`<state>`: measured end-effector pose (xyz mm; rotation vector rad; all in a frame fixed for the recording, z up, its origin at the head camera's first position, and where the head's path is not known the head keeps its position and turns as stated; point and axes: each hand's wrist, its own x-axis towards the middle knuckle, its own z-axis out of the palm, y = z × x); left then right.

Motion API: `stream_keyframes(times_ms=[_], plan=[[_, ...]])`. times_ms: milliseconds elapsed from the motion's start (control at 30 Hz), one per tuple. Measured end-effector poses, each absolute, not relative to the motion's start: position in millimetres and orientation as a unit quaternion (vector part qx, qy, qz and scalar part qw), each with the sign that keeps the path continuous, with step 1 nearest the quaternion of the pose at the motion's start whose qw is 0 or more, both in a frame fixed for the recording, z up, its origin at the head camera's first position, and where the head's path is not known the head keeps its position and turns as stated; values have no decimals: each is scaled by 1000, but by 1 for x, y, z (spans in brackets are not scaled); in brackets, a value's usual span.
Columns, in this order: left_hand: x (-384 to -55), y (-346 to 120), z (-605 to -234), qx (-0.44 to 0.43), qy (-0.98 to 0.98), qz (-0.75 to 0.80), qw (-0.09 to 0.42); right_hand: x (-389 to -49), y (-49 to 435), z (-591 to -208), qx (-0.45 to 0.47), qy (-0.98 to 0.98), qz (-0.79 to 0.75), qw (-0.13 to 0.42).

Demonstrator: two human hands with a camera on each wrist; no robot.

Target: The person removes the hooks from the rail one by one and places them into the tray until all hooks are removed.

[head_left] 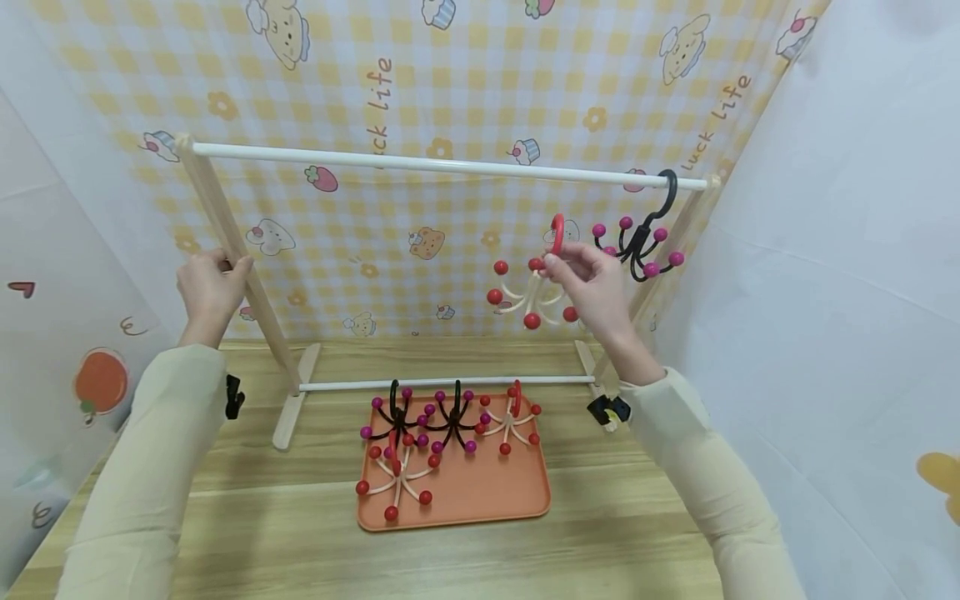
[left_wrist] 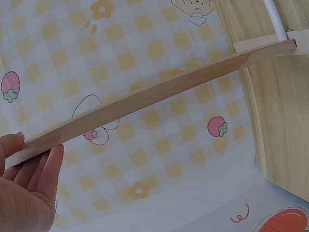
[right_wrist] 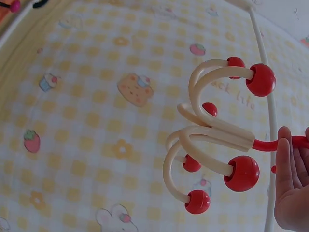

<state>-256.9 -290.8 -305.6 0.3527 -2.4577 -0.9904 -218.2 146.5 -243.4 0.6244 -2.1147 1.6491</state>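
My left hand (head_left: 212, 287) grips the left wooden post (left_wrist: 159, 94) of a rack, thumb on one side and fingers on the other. My right hand (head_left: 596, 287) pinches the red hook (head_left: 557, 232) of a cream claw-shaped hanger (right_wrist: 227, 133), whose curved arms end in red balls. The hanger hangs in front of the rack, below its white top rail (head_left: 420, 162). Just right of that hand, a black claw hanger (head_left: 640, 242) with magenta balls is hooked over the rail's right end.
An orange tray (head_left: 480, 492) on the wooden table (head_left: 285, 517) bears two black hangers (head_left: 453, 421) and two cream hangers (head_left: 400, 479). A white lower bar (head_left: 450, 382) runs behind it. Black clips (head_left: 609, 410) appear near the forearms. A checked cloth (head_left: 360, 242) hangs behind the rack.
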Motion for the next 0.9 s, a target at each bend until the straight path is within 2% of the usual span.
stream_keyframes(times_ms=[233, 567, 900], plan=[[-256, -290, -305, 129, -894, -363, 228, -205, 137, -267, 231, -759, 591, 150], [-255, -290, -304, 133, -895, -361, 226, -205, 135, -319, 254, -757, 595, 93], [-256, -290, -305, 134, -895, -359, 227, -174, 121, -334, 266, -750, 603, 54]])
